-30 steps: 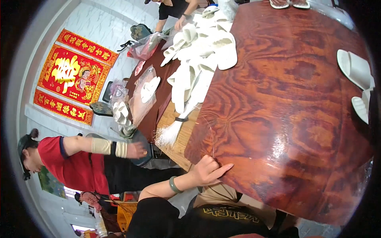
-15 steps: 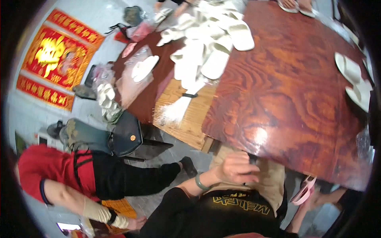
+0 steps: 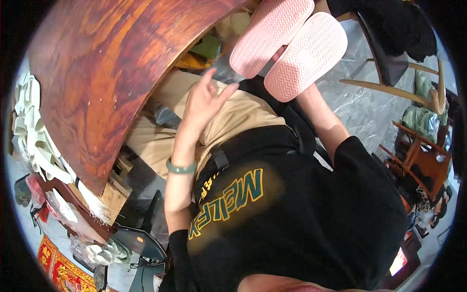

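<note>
My left hand (image 3: pixel 206 100) is raised over my lap with its fingers spread and nothing in it; a green bangle (image 3: pixel 181 168) circles its wrist. My right hand (image 3: pixel 286 52) holds up a pair of pink slippers (image 3: pixel 292 46), ribbed soles toward me, and is mostly hidden behind them. Only a finger between the soles and the forearm below show. I am wearing a black shirt with lettering (image 3: pixel 272 219) and beige trousers (image 3: pixel 238 114).
A reddish wooden table (image 3: pixel 97 73) curves across the upper left, its edge just beside my knees. A pile of white slippers (image 3: pixel 29 131) lies along the far left. Wooden chairs (image 3: pixel 418 97) with clothes on them stand at the right on a grey marble floor.
The view has swung down toward my lap. My left hand has come off the table edge and lifted. The pink slippers now appear held up in my right hand.
</note>
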`<state>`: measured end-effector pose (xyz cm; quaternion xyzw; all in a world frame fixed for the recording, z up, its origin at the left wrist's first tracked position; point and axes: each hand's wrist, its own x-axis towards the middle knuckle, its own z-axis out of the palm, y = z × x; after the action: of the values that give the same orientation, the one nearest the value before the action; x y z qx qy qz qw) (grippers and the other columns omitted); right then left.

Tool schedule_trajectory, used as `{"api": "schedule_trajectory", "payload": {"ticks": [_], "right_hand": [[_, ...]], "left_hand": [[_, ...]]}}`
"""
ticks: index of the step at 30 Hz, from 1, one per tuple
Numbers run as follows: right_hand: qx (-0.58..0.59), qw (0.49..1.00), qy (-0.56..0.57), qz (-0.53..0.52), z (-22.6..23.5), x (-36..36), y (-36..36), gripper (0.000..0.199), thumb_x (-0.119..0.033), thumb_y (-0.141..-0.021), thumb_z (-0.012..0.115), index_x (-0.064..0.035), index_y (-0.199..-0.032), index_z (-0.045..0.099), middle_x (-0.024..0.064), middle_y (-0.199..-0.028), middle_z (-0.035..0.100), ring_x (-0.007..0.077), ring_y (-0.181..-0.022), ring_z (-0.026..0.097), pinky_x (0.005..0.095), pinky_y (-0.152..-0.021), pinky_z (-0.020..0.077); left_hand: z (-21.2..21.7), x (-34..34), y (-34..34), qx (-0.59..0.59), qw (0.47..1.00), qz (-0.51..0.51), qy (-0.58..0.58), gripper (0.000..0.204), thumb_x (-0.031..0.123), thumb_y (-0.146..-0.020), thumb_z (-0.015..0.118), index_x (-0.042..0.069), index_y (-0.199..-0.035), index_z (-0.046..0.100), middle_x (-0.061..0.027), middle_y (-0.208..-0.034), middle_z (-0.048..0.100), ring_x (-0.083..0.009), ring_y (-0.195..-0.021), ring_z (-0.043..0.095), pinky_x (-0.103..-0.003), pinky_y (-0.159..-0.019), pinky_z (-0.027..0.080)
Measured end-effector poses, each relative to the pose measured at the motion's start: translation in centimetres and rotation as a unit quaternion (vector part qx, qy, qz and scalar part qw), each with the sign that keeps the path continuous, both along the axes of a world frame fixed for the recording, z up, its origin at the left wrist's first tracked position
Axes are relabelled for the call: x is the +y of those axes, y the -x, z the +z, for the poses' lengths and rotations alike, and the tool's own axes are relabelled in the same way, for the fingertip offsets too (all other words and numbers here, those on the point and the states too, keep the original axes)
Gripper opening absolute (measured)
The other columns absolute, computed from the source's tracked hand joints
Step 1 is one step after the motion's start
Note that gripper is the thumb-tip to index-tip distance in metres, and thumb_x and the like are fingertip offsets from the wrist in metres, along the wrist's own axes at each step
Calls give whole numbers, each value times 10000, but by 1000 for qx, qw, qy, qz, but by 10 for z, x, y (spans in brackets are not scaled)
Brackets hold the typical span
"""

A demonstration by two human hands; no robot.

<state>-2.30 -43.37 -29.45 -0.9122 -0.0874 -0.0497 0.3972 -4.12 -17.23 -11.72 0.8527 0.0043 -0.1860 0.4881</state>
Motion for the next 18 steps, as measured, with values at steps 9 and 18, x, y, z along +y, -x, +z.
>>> {"api": "schedule_trajectory", "payload": {"ticks": [9, 18], "right_hand": [[-61, 996, -20, -62, 76, 16, 21, 400, -137, -847, 493, -26, -1229, 448, 118, -1076, 602, 258, -952, 602, 372, -850, 476], [90, 724, -667, -147, 103, 14, 9, 371, -75, -848, 563, -18, -1202, 467, 96, -1134, 569, 210, -1018, 560, 336, -895, 458]], "left_hand": [[-26, -21, -29, 288, 891, 75, 343, 292, 281, -787, 724, 10, -882, 674, -11, -723, 641, -22, -550, 497, -167, -464, 342], [-38, -48, -24, 30, 999, -7, -27, 725, 503, -692, 729, -83, -1085, 563, -174, -811, 648, -235, -753, 635, -323, -705, 484]]}}
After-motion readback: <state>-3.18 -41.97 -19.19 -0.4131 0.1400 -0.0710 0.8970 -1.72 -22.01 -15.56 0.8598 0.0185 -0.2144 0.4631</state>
